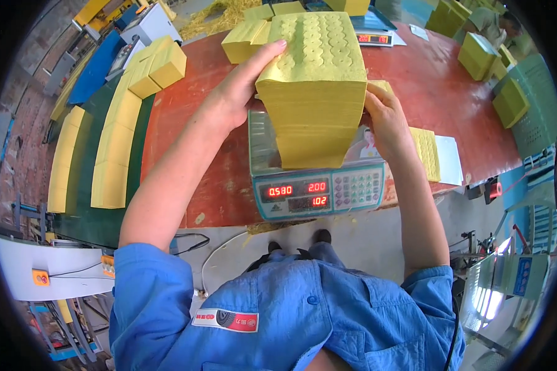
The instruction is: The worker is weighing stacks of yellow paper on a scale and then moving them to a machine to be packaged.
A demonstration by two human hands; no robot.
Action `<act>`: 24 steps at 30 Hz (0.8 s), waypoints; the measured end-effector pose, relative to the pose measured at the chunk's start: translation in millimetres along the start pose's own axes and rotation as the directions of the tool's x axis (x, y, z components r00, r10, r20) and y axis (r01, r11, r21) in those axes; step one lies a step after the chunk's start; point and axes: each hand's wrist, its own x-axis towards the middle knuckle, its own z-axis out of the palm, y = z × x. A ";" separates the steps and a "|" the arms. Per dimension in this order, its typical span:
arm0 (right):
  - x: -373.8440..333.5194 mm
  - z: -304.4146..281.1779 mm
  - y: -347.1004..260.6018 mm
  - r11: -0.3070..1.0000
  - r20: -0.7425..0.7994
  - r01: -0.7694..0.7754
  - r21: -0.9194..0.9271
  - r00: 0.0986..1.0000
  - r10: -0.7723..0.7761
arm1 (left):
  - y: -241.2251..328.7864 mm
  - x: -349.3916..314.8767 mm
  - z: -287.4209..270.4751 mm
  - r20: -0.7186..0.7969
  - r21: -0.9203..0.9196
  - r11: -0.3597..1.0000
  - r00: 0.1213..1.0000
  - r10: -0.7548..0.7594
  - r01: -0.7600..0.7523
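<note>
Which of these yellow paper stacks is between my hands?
The tall stack over the near scale: your left hand is on its left side, your right hand at its right. No other stack sits between them.

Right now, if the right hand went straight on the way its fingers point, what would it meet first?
The right hand would first meet the tall yellow paper stack, whose side it seems to touch, though depth is unclear.

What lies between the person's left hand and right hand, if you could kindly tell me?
A tall yellow paper stack stands between the left hand and the right hand, one at each side, as the head view shows.
</note>
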 end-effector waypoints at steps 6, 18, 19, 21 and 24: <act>-10.0 -2.4 26.3 0.963 -0.127 0.181 -0.201 0.970 -0.209 | -10.4 -11.0 8.6 -0.146 -0.085 0.992 0.986 0.077 -0.090; 23.8 31.7 35.8 0.938 -0.158 0.021 0.346 0.987 0.036 | -95.7 2.8 62.7 -0.364 -0.487 0.827 0.926 0.103 -0.283; 28.0 30.8 36.6 0.925 -0.144 -0.027 0.378 0.986 0.088 | -94.6 3.0 62.3 -0.375 -0.483 0.827 0.922 0.102 -0.288; 28.0 30.4 36.7 0.921 -0.143 -0.030 0.389 0.985 0.092 | -91.3 1.2 63.7 -0.381 -0.524 0.804 0.921 0.075 -0.282; 16.0 24.1 39.0 0.926 -0.118 -0.007 0.378 0.992 0.055 | -85.4 -23.2 66.2 -0.423 -0.442 0.854 0.904 0.071 -0.274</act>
